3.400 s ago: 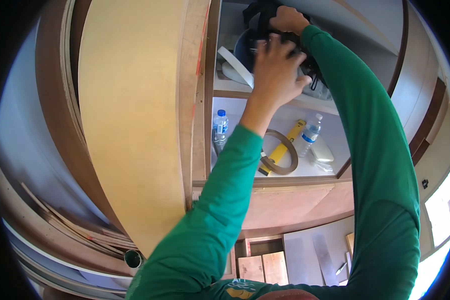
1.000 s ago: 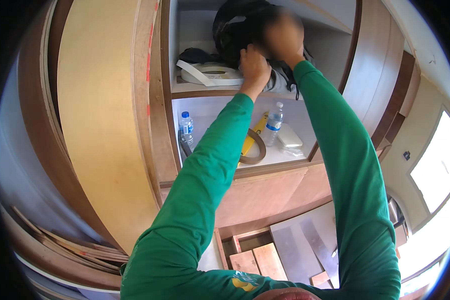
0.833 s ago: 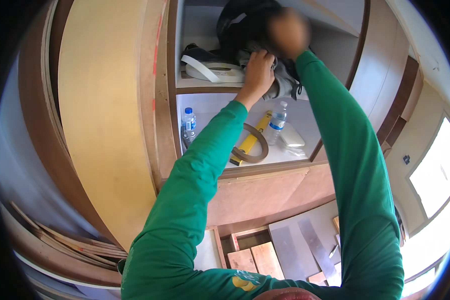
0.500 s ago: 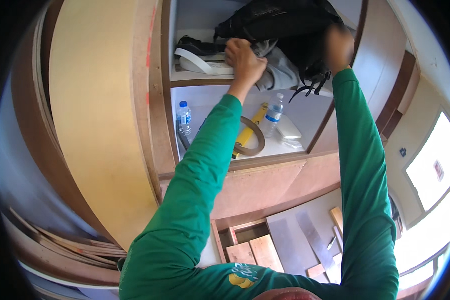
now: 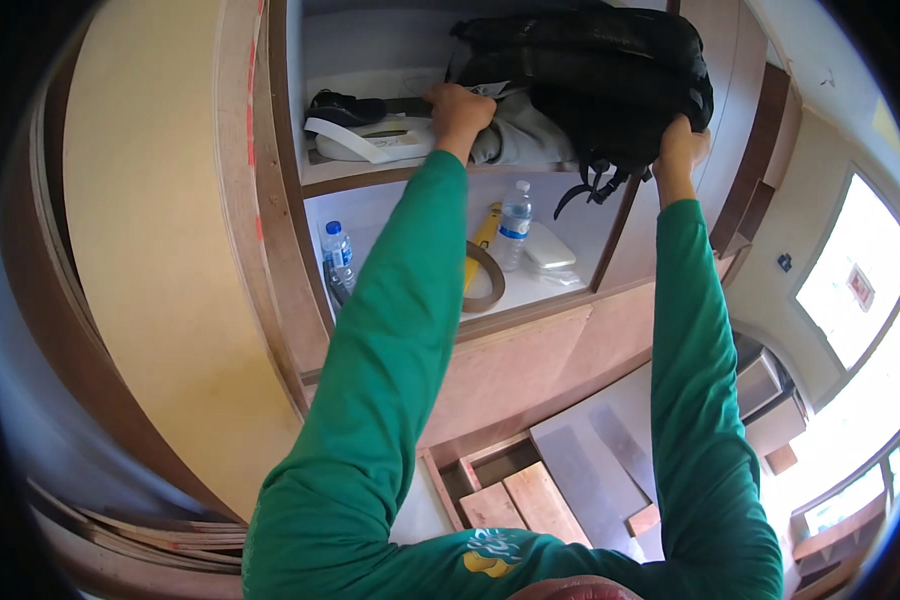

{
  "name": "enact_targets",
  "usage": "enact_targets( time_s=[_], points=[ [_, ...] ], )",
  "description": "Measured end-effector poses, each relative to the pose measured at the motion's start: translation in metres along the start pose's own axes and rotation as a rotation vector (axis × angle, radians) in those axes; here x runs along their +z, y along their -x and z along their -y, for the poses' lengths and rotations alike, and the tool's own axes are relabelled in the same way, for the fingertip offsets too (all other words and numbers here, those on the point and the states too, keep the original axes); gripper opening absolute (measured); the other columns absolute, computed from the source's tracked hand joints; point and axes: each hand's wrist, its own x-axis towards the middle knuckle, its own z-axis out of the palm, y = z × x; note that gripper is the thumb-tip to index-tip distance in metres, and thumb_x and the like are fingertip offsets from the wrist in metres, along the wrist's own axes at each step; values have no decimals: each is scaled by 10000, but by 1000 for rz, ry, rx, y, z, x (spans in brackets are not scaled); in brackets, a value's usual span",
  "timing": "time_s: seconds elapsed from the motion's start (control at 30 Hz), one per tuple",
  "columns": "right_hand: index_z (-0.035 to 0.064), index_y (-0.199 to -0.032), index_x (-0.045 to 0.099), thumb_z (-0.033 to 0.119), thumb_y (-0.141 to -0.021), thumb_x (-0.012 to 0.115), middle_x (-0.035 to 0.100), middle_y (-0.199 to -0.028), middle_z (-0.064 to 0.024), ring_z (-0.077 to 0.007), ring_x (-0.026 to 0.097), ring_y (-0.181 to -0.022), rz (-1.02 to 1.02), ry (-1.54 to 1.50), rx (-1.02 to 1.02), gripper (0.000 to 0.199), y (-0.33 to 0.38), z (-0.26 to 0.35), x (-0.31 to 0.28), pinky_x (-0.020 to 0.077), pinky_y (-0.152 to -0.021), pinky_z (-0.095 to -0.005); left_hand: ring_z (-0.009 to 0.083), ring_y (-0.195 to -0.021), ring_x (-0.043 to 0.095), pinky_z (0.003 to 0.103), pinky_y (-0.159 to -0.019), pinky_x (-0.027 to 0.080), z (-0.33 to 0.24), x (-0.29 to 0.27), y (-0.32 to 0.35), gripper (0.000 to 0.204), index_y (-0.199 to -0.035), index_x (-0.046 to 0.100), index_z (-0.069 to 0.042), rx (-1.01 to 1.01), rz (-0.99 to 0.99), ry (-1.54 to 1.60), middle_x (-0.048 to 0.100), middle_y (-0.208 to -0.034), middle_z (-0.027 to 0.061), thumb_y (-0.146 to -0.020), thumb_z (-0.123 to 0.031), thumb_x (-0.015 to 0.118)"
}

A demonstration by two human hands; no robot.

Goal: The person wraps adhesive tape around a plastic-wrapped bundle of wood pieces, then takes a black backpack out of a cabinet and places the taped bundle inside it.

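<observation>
A black backpack (image 5: 610, 85) lies across the upper shelf of a cupboard, its straps and buckle dangling over the shelf's front edge. My right hand (image 5: 682, 155) grips the bag's lower right end, fingers curled against it. Beside the bag's left part, my left hand (image 5: 460, 115) is closed at the top of a grey cloth (image 5: 530, 135). What its fingers pinch is hidden behind the hand. Left of that hand are a black shoe-like item (image 5: 345, 107) and a white strip (image 5: 348, 140) that hangs over the shelf edge.
On the lower shelf stand a blue-capped bottle (image 5: 338, 250) and a clear water bottle (image 5: 515, 225). A brown tape roll (image 5: 490, 280), a yellow spirit level (image 5: 485, 230) and a white box (image 5: 548, 245) are there too. Wooden boards (image 5: 545, 505) lie below; a tall panel (image 5: 150, 220) stands left.
The backpack's right end has come outward and tilted, with my right hand lower on it. My left hand stays closed near the grey cloth. The whole view has shifted slightly.
</observation>
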Motion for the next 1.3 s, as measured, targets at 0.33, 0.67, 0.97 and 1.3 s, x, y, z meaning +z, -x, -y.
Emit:
enact_targets(
  time_s=[0.33, 0.67, 0.97, 1.3],
  points=[
    [-82, -1326, 481, 310, -872, 588, 627, -1220, -378, -540, 610, -1150, 209, 544, -200, 609, 80, 68, 25, 462, -1042, -555, 385, -1003, 622, 464, -900, 520, -70, 20, 48, 408, -1087, 678, -53, 1009, -149, -203, 650, -1094, 132, -680, -37, 705],
    [-49, -1349, 520, 181, -899, 614, 637, -1320, -233, -389, 615, -1241, 168, 679, 91, 514, -144, -19, 5, 510, -1050, -414, 378, -1053, 619, 462, -904, 498, -39, 16, 81, 271, -906, 572, -46, 1080, -264, 317, 626, -1016, 127, -675, 61, 666],
    [-53, -1329, 547, -4, -885, 583, 642, -1261, -243, -376, 701, -1084, -95, -514, 483, 448, -42, 38, 2, 612, -932, -462, 418, -978, 624, 469, -921, 486, 14, 24, 2, 238, -971, 550, 31, 107, -535, 466, 623, -1015, 225, -750, -10, 629],
    [-36, -1372, 540, 40, -868, 659, 656, -1254, -196, -311, 701, -1062, 131, -413, 190, 524, -54, 38, -5, 615, -893, -386, 390, -1071, 701, 409, -922, 547, 90, 89, -149, 485, -1148, 654, 74, -349, -30, 110, 704, -1150, 254, -854, -308, 706]
  ],
)
